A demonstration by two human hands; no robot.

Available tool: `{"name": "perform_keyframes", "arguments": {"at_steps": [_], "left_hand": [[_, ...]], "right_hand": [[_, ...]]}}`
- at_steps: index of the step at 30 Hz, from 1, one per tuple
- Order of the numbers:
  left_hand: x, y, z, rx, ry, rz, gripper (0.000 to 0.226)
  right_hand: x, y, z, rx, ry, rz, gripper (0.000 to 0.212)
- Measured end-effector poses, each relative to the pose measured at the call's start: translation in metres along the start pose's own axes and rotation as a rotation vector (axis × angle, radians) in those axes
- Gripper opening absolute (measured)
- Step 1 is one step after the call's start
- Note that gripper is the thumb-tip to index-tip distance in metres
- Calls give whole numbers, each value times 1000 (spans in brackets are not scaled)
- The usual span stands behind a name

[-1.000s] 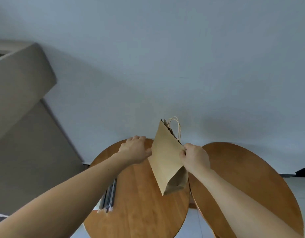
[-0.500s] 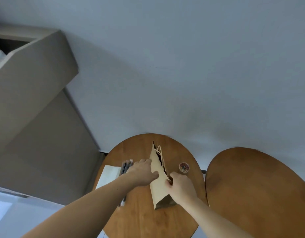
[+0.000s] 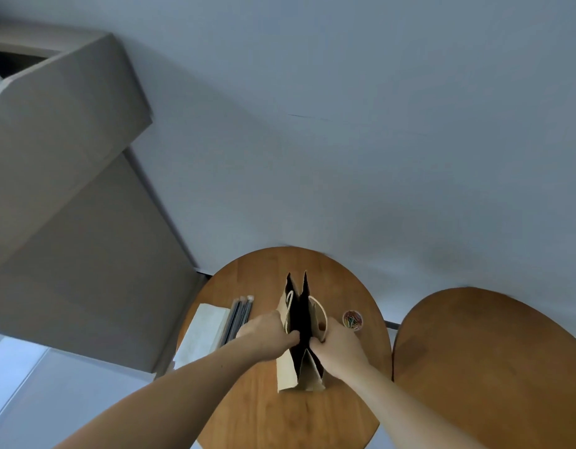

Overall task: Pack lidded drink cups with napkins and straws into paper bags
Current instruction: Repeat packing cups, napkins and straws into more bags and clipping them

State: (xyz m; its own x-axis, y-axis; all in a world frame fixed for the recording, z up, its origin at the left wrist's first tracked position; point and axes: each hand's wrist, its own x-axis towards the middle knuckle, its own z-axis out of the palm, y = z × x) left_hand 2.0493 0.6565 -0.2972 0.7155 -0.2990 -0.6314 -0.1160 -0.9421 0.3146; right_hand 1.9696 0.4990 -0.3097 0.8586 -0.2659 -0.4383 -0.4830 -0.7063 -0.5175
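Hands pinch opposite rims of the brown paper bag [image 3: 286, 372], left hand [image 3: 267, 332] and right hand [image 3: 337, 343], so the bag, a moment ago flat in mid-air, now stands open-mouthed between them on the round wooden desk [image 3: 280, 416], seemingly ready for loading.

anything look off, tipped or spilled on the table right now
Nothing stands out. The paper bag stands upright on the round table, the left hand and right hand gripping its rim. Napkins and straws lie tidily to its left, a small tub of clips to its right.
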Motion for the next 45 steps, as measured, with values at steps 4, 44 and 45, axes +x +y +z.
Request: {"name": "perform_keyframes", "arguments": {"at_steps": [4,44,45], "left_hand": [[0,-10,-2,40,91,-140,19],[-50,-12,-156,173,581,104,71],[-56,-15,-168,177,608,90,71]], "right_hand": [[2,2,-7,-179,68,48,18],[30,-91,-103,138,86,-443,50],[34,-104,-106,123,82,-475,51]]}}
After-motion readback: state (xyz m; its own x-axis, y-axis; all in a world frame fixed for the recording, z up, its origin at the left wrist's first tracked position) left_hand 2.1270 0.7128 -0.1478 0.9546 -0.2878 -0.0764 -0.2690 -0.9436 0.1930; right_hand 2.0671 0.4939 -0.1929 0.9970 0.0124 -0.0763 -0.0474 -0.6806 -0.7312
